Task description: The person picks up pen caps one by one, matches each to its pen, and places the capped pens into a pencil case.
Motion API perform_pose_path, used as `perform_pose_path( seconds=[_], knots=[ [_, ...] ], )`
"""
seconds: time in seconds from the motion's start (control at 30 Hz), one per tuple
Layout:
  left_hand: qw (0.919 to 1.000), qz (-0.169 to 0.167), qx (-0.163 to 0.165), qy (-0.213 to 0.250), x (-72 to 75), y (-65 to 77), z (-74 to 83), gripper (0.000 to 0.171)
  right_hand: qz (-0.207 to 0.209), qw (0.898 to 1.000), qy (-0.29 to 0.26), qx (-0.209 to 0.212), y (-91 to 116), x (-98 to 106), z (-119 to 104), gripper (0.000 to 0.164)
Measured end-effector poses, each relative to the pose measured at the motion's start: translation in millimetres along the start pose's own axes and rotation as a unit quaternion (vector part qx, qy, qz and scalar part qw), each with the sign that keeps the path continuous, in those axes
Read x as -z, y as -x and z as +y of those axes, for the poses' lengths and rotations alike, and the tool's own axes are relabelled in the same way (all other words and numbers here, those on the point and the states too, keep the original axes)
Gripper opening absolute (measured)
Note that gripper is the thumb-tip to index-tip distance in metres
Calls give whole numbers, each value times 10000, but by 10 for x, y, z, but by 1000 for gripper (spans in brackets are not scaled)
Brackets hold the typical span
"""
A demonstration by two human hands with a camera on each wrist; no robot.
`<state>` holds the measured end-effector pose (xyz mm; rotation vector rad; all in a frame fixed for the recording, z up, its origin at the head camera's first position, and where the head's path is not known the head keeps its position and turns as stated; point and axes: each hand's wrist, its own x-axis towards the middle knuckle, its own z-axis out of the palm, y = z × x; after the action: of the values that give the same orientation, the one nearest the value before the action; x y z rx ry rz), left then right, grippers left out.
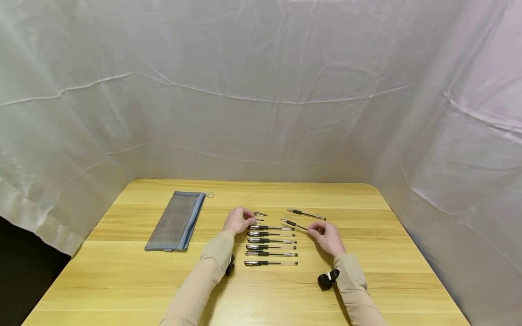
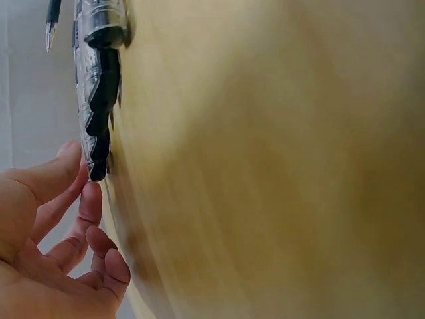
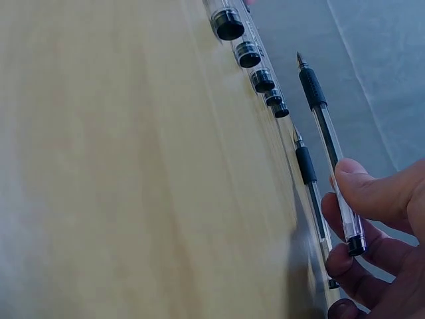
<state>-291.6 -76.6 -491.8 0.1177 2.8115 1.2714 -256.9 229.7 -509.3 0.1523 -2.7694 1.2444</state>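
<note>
My right hand point(image 1: 326, 237) pinches an uncapped black gel pen point(image 3: 319, 109) near its rear end between thumb and fingers. Its bare tip points left in the head view and is raised off the table. My left hand point(image 1: 239, 220) is at the top left of the pen row, thumb and forefinger at a clear pen cap point(image 1: 260, 220) whose rear part they hide. Another loose pen cap point(image 1: 260, 214) lies just beyond those fingers. A second uncapped pen point(image 1: 306, 214) lies on the table beyond the right hand, tip to the left.
Several capped gel pens point(image 1: 271, 263) lie side by side in a row between the forearms, caps to the left. A grey-blue mesh zip pouch point(image 1: 171, 222) lies flat at the left of the wooden table point(image 1: 122, 280). Pale curtains point(image 1: 261, 127) hang around the table.
</note>
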Motion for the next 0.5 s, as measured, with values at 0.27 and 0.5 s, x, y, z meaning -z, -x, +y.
perform_pose_path(
  seconds=[0.27,0.5],
  knots=[
    [9999,24,-105,-113,-27,-35,-4,12,17,10000,-50,-53,31,-17,-27,8],
    [9998,19,-54,-172,-34,-34,-23,11,23,10000,-85,4,32,-45,-18,7]
  ],
)
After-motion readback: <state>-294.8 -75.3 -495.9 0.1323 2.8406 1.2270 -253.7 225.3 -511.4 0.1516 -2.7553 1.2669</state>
